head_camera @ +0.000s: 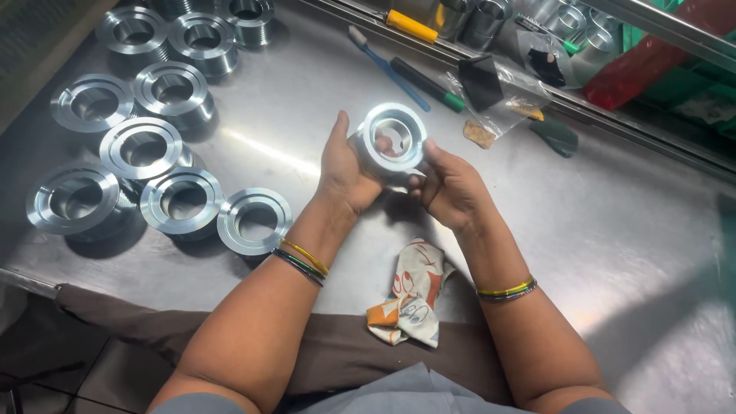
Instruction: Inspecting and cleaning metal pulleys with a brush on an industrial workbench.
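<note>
Both my hands hold one shiny metal ring part point(392, 138) above the steel table point(613, 230), its bore facing me. My left hand point(345, 172) cups its left side, thumb up along the rim. My right hand point(451, 188) grips its lower right edge with thumb and fingers. Thin bangles sit on both wrists. A patterned cloth rag point(410, 295) lies on the table just below my hands.
Several matching metal rings point(165, 149) stand grouped at the left, the nearest point(254, 221) beside my left forearm. At the back lie a blue toothbrush point(391, 69), a green-tipped marker point(428, 83), a yellow-handled tool point(411, 25), a plastic bag point(502, 86) and metal cylinders point(483, 19).
</note>
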